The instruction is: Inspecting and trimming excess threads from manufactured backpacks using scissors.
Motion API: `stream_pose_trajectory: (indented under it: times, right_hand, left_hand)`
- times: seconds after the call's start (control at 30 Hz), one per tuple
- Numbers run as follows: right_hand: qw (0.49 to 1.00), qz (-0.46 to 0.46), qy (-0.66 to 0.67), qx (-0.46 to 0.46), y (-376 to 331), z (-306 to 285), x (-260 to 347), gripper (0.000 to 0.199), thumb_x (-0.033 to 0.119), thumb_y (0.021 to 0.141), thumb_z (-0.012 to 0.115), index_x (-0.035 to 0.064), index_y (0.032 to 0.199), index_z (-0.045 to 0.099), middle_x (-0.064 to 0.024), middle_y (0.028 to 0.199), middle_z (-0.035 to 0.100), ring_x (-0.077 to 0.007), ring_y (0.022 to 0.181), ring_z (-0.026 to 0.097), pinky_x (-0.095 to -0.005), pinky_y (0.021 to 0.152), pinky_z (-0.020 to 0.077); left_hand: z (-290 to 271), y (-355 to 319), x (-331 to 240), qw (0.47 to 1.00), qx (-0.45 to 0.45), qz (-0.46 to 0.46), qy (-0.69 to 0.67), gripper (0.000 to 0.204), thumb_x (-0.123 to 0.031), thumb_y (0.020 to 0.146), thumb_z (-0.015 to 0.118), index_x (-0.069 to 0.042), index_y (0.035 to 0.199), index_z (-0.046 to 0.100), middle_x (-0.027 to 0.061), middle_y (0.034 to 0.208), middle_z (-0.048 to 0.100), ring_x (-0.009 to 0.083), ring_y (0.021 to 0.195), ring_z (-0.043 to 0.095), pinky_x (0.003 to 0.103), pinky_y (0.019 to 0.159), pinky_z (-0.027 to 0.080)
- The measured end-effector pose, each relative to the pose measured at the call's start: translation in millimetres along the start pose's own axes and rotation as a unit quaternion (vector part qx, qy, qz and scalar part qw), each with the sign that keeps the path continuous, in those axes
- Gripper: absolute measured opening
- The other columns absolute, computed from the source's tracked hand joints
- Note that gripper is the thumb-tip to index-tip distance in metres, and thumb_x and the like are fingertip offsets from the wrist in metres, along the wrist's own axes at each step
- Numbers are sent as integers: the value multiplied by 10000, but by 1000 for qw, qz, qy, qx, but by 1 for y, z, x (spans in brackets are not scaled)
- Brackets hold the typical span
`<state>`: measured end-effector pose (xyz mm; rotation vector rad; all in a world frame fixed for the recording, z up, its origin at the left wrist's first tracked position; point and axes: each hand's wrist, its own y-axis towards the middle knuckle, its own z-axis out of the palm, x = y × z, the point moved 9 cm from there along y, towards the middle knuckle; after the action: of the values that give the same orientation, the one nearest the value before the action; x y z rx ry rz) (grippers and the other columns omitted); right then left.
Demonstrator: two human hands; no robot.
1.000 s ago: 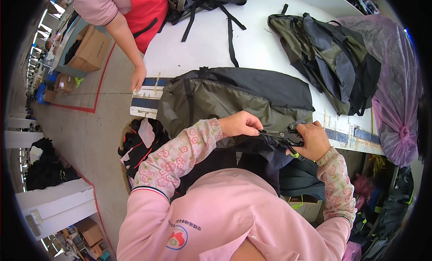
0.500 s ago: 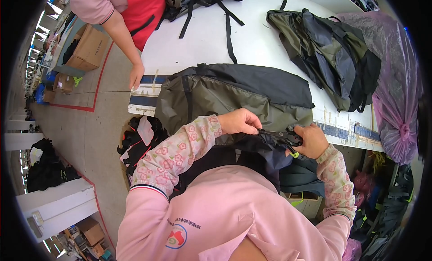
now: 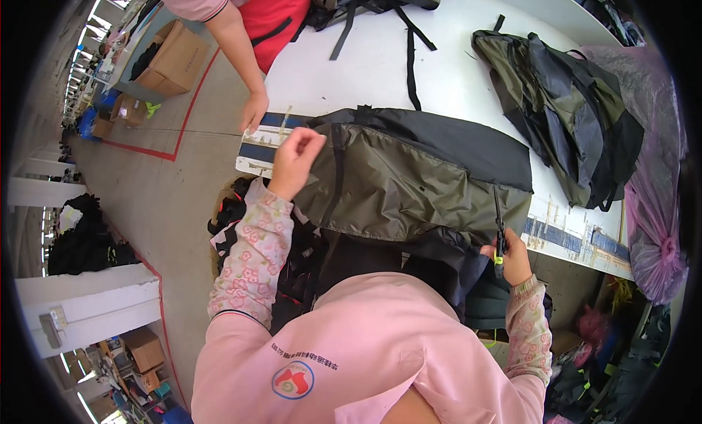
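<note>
In front of me an olive and black fabric backpack piece point(image 3: 398, 186) lies along the near edge of the white table, with its near side hanging over. My left hand point(image 3: 294, 163) is raised over the bag's left end, fingers pinched together; anything between them is too small to make out. A pair of black scissors point(image 3: 500, 237) with a bit of yellow-green at the handle is in my right hand point(image 3: 515, 259), at the bag's near right corner. The blades point away from me across the fabric.
Another olive and black backpack point(image 3: 563, 117) lies at the right, beside a pink plastic bag point(image 3: 654, 226). A co-worker's hand point(image 3: 254, 111) rests at the table's left corner. More straps and bags point(image 3: 365, 4) lie at the far side. Dark fabric scraps point(image 3: 296, 259) fill a container below left.
My left hand has moved away from the scissors, to the left and up. The scissors have turned from pointing left to pointing away from me. The whole view has shifted slightly.
</note>
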<state>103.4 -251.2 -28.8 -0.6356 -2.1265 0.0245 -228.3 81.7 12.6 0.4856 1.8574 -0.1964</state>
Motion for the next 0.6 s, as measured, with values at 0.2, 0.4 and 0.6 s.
stream_pose_trajectory:
  times: [0.2,0.4,0.6]
  right_hand:
    - [994,25,100,32,-7,20,-6,336,131,716,833,11,799,530,-19,644,576,-87,586,502,-258,548,419]
    - [989,32,138,29,-7,30,-2,336,145,719,833,11,801,536,-11,643,571,-76,572,488,-249,529,401]
    - [998,-25,50,11,5,16,18,408,174,693,858,-15,841,528,-129,711,633,-142,663,586,-319,626,476]
  left_hand:
    - [-64,-87,122,925,93,-340,144,706,-692,840,523,7,794,605,55,640,600,144,496,573,283,496,481]
    - [-1,-143,144,845,173,-503,-57,799,-730,804,529,50,962,598,171,814,650,243,641,661,333,601,556]
    - [16,-97,76,844,57,-355,-398,281,-223,923,605,-119,1180,563,30,1074,650,196,970,645,396,717,575]
